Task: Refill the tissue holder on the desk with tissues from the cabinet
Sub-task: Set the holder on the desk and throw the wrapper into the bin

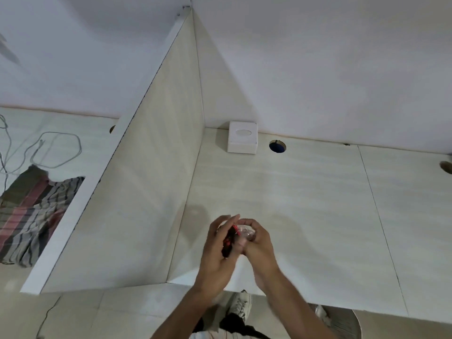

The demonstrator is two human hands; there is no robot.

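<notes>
both hands meet at lower centre: left hand (217,243) and right hand (256,241) curl together around a small clear-and-red plastic packet (241,232), apparently to tear it open. white square tissue holder (242,137) sits at centre frame, against the wall, well apart.

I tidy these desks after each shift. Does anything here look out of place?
Yes: a striped cloth lies crumpled on the neighbouring desk beyond the divider, with a loose grey cable sprawled behind it.
</notes>
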